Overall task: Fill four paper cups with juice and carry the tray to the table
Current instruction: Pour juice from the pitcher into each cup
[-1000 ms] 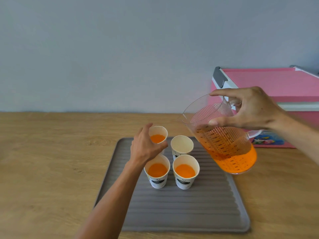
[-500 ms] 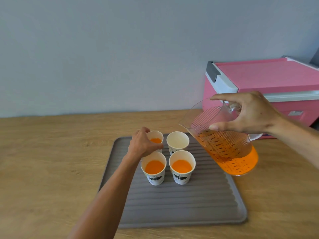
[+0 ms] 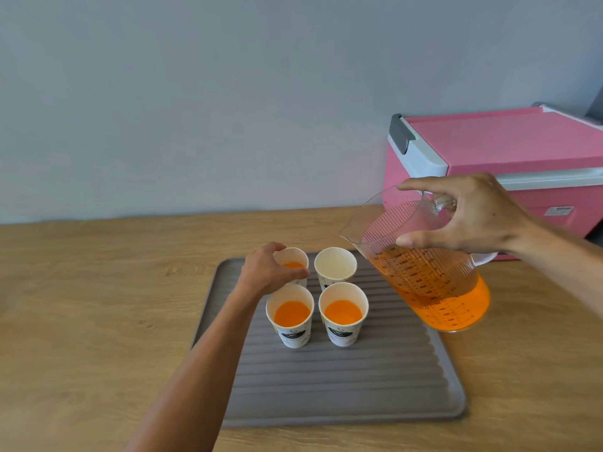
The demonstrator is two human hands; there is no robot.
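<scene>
Orange juice in three cups; empty cup point(image 3: 335, 265) rear right on tray point(image 3: 342, 386), bench beneath; right hand point(image 3: 470, 216) clasps jug point(image 3: 424, 269), spout tilted left, just right of empty cup; left hand point(image 3: 270, 272) clasps rear-left cup point(image 3: 293, 264).

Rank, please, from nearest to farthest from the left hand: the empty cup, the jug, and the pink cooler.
From the left hand, head view:
1. Empty cup, back right on the tray, just beside it.
2. Jug, tilted in the right hand, beyond the cups.
3. Pink cooler, far right, against the wall.
</scene>
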